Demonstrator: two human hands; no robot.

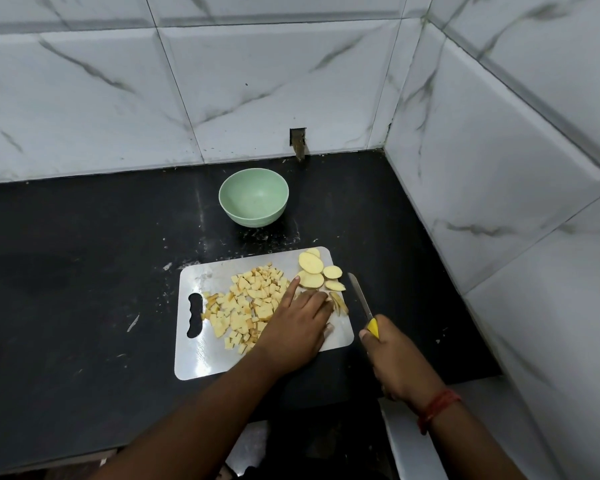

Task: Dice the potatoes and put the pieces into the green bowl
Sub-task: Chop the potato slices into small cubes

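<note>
The right hand (392, 355) is curled round the yellow handle of a knife (362, 303), whose thin blade points away from the person and hangs just off the right edge of the cutting board (201, 358), over the black counter (84, 306). The blade touches no potato. The left hand (297, 329) lies palm down on the board with its fingers mostly straight; the forefinger reaches forward between the diced pile and the slices, its tip just beside the nearest slice. Whether the other fingers press anything beneath them cannot be told, since the hand hides that part of the board.

The diced potato pieces (246, 306) lie in a loose heap across the middle and left of the board, touching the left edge of the left hand. The uncut potato slices (314, 271), several pale ovals overlapping one another, sit at the board's far right corner, between the forefinger and the knife blade. A few thin potato strips (340, 303) lie just beside the left hand's fingertips, near the blade.

The green bowl (253, 197) stands upright on the counter beyond the board, well apart from both hands, with no pieces in it. A red thread band (437, 407) circles the right wrist. White marble-patterned tiles (291, 81) cover the walls behind and to the right.
</note>
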